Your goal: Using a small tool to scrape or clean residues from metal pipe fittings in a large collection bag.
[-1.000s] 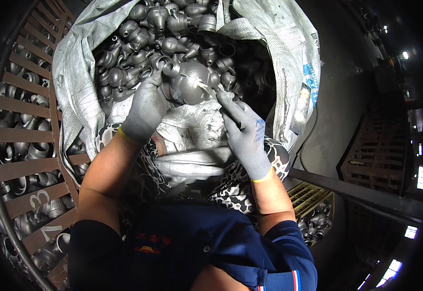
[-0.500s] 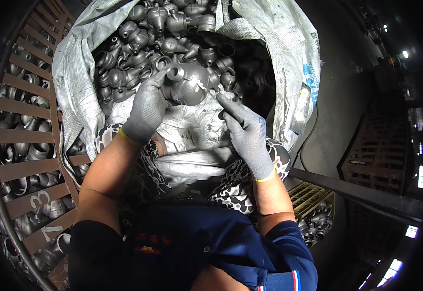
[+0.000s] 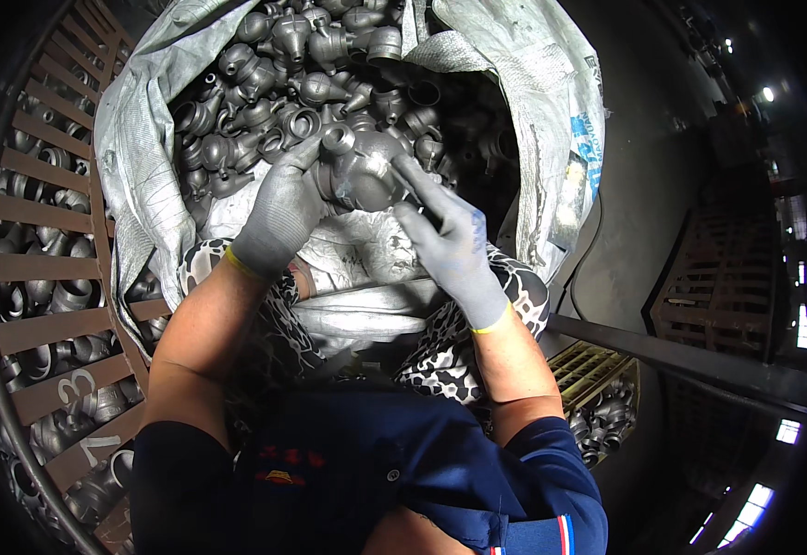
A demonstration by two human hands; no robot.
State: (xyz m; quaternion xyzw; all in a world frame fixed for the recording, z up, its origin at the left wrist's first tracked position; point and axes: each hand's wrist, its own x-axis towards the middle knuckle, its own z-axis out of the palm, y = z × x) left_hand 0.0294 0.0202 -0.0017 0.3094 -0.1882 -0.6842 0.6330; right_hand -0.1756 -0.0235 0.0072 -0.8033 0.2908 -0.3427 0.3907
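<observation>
A rounded grey metal casting (image 3: 365, 176) with a short open pipe neck is gripped by my left hand (image 3: 281, 211), in a grey glove, over the mouth of the bag. My right hand (image 3: 457, 242), also gloved, reaches its bent fingers to the right side of the casting. Something slim and dark shows between those fingers, too little of it to name. A bright patch lies on the casting's top near my right fingertips. Beneath the casting is crumpled whitish bag cloth (image 3: 366, 248).
A large white woven bag (image 3: 144, 139) full of similar castings (image 3: 325, 88) stands in front of me. On the left is a brown slatted metal cage (image 3: 47, 268) holding more castings. A yellowish grated bin (image 3: 598, 375) and a dark metal bar (image 3: 672, 350) are at the right.
My right hand has moved left and forward, its fingers now at the casting. A thin pale-tipped object seen before at its fingers no longer shows clearly. My left hand keeps hold of the casting.
</observation>
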